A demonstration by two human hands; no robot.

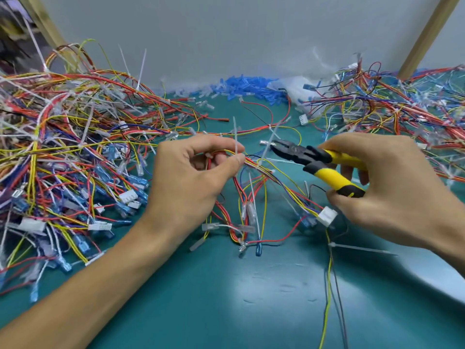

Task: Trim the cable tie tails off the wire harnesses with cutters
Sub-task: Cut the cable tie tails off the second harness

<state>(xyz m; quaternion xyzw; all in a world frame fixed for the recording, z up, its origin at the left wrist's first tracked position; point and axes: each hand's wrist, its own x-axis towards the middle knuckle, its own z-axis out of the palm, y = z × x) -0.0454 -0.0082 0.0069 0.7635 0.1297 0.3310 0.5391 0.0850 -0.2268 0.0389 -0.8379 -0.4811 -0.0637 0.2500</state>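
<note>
Pinching the harness (pixel 261 168) between thumb and forefinger, the left grip (pixel 198 170) holds it over the teal counter (pixel 226 285); the right grip (pixel 392 187) clasps cutters (pixel 329 176), jaws parted beside a tie tail (pixel 268 147). Wire piles (pixel 63 147) flank them.

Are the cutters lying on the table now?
No, the right hand grips the cutters by their yellow handles.
</note>
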